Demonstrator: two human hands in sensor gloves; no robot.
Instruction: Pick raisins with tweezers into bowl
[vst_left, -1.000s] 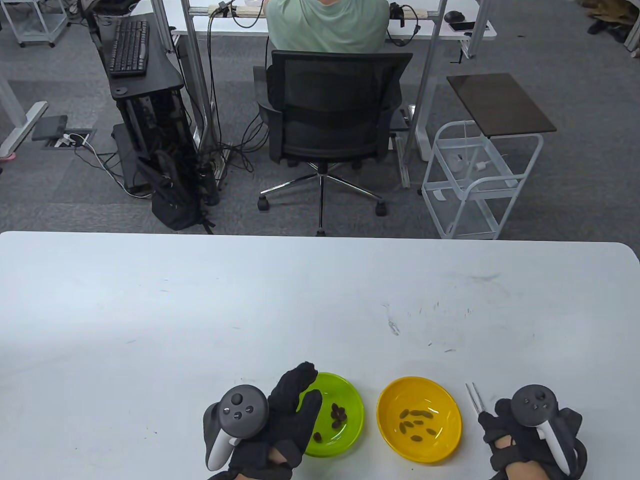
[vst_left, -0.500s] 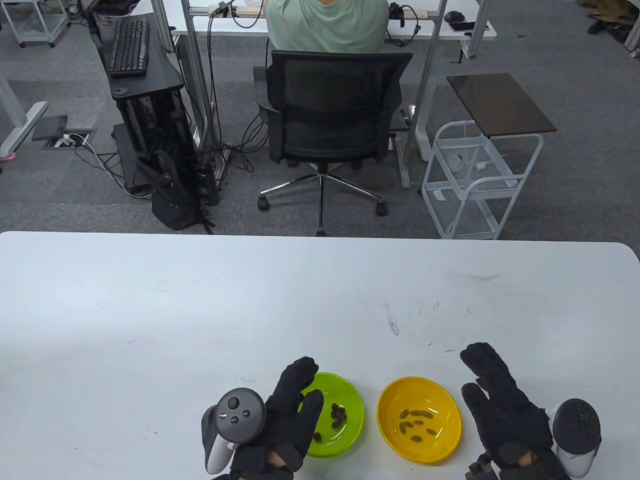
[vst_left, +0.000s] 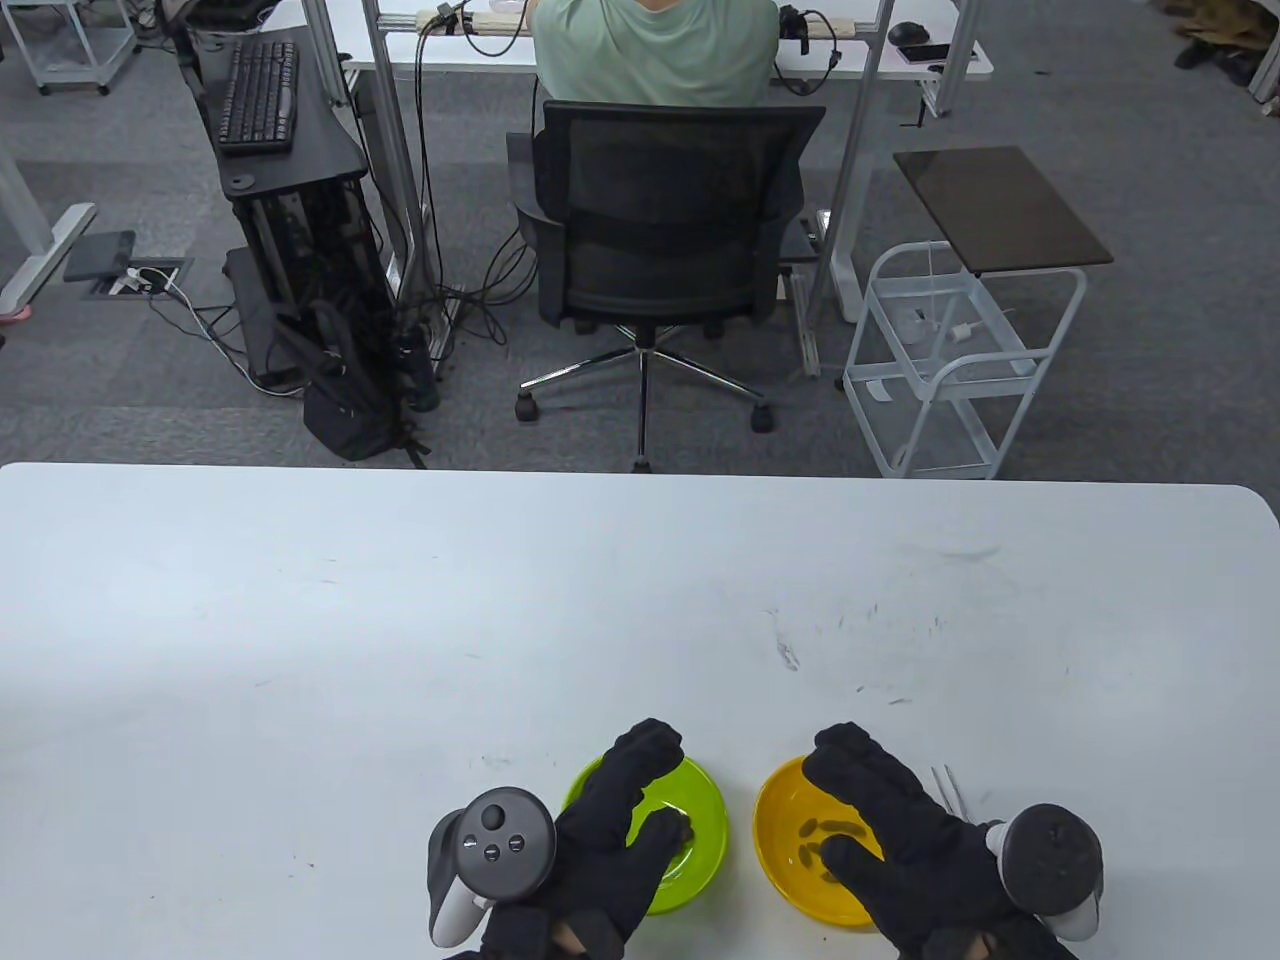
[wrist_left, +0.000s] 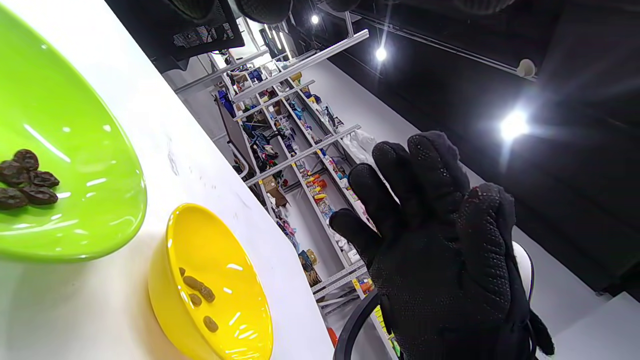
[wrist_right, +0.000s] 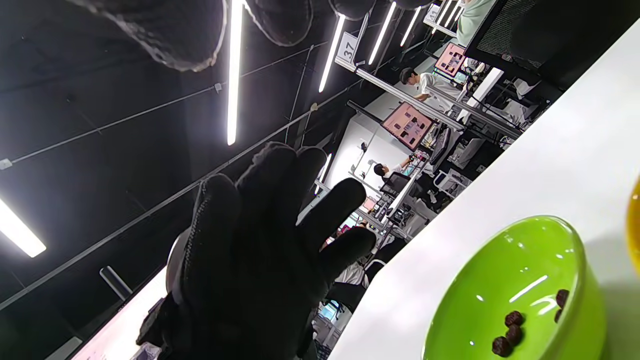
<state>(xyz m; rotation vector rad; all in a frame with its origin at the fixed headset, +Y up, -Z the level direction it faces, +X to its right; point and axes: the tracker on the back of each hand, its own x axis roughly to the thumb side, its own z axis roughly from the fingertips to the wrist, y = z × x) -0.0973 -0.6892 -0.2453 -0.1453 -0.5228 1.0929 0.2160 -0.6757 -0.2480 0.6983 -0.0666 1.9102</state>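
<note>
The green bowl (vst_left: 700, 795) holds several dark raisins (wrist_left: 25, 175). The yellow bowl (vst_left: 780, 800) to its right holds a few raisins (vst_left: 815, 828). The metal tweezers (vst_left: 945, 785) lie on the table just right of the yellow bowl, and no hand touches them. My left hand (vst_left: 625, 810) is open and empty, with its fingers spread over the green bowl. My right hand (vst_left: 880, 820) is open and empty over the yellow bowl. The left wrist view shows the right hand (wrist_left: 435, 240) with fingers extended, and the right wrist view shows the left hand (wrist_right: 260, 250) the same way.
The white table (vst_left: 400, 620) stretches far beyond the bowls, with scuff marks (vst_left: 860, 630) behind the yellow bowl. Both bowls sit near the front edge. An office chair (vst_left: 665, 220) and a white cart (vst_left: 950, 350) stand on the floor past the table.
My right hand let go of the tweezers, opened, and moved left over the yellow bowl. The tweezers now lie on the table. My left hand shifted right over the green bowl.
</note>
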